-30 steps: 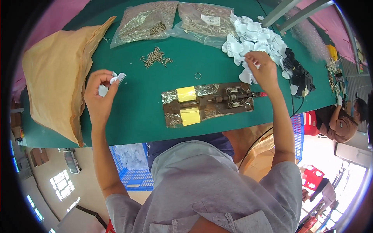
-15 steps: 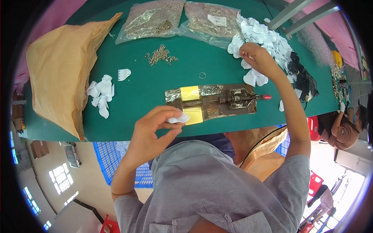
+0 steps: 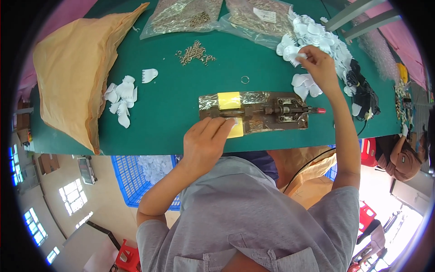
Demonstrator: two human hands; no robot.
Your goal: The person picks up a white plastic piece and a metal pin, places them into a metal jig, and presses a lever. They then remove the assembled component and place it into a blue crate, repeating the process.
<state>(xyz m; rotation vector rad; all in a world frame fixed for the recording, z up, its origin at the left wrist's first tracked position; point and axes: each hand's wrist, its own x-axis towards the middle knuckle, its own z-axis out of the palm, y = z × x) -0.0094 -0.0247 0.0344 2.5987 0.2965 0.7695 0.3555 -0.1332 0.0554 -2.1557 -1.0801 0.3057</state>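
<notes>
White toothed pieces [image 3: 123, 93] lie heaped at left, seemingly done; the left hand [image 3: 204, 141] pinches one, mostly hidden, at the brown lever fixture [image 3: 259, 124]; the right hand [image 3: 321, 68] grasps another piece [image 3: 297, 57] beside the larger pile [image 3: 312, 32], which appears left to do.

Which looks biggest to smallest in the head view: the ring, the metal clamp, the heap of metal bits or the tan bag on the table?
1. Tan bag
2. Metal clamp
3. Heap of metal bits
4. Ring
</notes>
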